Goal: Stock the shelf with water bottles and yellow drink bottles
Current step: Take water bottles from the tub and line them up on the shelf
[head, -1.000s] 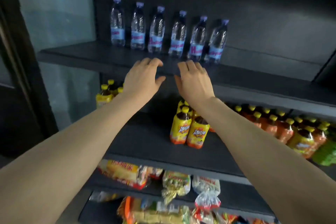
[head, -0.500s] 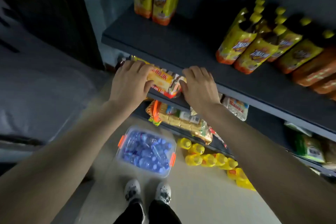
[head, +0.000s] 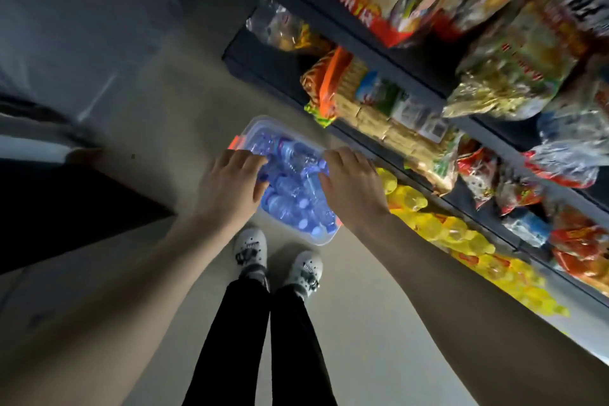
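Observation:
A clear plastic bin [head: 260,123] with orange latches stands on the floor in front of my feet, filled with several water bottles [head: 293,184] with blue caps. My left hand [head: 230,184] hovers over the bin's left side, fingers relaxed and empty. Over the bin's right side my right hand [head: 351,184] hangs the same way, holding nothing. Whether either hand touches the bottles I cannot tell. Several yellow drink bottles [head: 438,231] lie in a row on the floor along the shelf's base, right of the bin.
The dark shelf unit [head: 365,39] runs diagonally on the right, its low shelves packed with snack bags and cracker packs [head: 372,109]. My white shoes [head: 278,260] stand just behind the bin. Pale floor spreads to the left, with a dark object at the far left.
My view has swung down from the upper shelves to the floor. Both hands have dropped from the shelf edge to just above the bin of water bottles, still empty.

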### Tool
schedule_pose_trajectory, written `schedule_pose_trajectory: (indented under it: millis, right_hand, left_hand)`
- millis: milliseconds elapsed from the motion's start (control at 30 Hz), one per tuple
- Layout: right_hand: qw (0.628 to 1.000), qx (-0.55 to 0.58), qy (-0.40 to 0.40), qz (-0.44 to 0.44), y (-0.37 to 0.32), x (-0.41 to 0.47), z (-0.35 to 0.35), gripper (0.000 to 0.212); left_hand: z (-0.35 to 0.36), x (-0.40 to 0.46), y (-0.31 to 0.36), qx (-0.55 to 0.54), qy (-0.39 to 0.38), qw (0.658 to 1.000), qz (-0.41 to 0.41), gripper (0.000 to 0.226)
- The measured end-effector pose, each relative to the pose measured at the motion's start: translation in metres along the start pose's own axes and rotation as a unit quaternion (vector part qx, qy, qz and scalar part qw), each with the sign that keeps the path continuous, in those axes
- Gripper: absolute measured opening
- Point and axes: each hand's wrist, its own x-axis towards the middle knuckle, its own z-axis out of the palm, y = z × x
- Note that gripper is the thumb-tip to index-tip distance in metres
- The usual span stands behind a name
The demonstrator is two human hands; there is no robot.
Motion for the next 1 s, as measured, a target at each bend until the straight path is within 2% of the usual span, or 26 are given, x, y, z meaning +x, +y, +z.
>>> schedule_pose_trajectory:
  millis: [100, 233, 333, 433, 567, 767, 900, 1000]
  right_hand:
    - [0.998, -0.024, -0.057, -0.001, 0.004, -0.007, 0.069, 0.035]
    - [0.988, -0.033, -0.140, 0.052, 0.012, -0.024, 0.146, 0.048]
    - [0.974, -0.024, -0.205, 0.094, 0.019, -0.040, 0.192, 0.052]
    - [0.967, -0.002, -0.227, 0.114, 0.025, -0.052, 0.231, 0.058]
    - [0.967, -0.001, -0.214, 0.136, 0.025, -0.060, 0.266, 0.066]
    - [0.977, 0.061, -0.110, 0.170, 0.024, -0.065, 0.293, 0.074]
    - [0.981, 0.056, -0.071, 0.173, 0.024, -0.070, 0.302, 0.074]
    - [0.982, 0.059, -0.071, 0.166, 0.025, -0.069, 0.302, 0.074]
  left_hand:
    - [0.074, -0.012, -0.012, -0.014, -0.055, 0.998, -0.011, 0.042]
    - [0.164, -0.024, -0.024, -0.014, -0.121, 0.992, -0.010, 0.050]
    - [0.215, -0.032, -0.035, -0.003, -0.139, 0.990, -0.001, 0.049]
    - [0.257, -0.037, -0.048, 0.007, -0.142, 0.990, 0.006, 0.050]
    - [0.294, -0.043, -0.061, 0.018, -0.155, 0.988, 0.010, 0.056]
    - [0.335, -0.058, -0.076, 0.056, -0.155, 0.986, 0.018, 0.078]
    - [0.348, -0.060, -0.078, 0.065, -0.128, 0.989, 0.024, 0.079]
    - [0.351, -0.060, -0.078, 0.062, -0.131, 0.989, 0.022, 0.080]
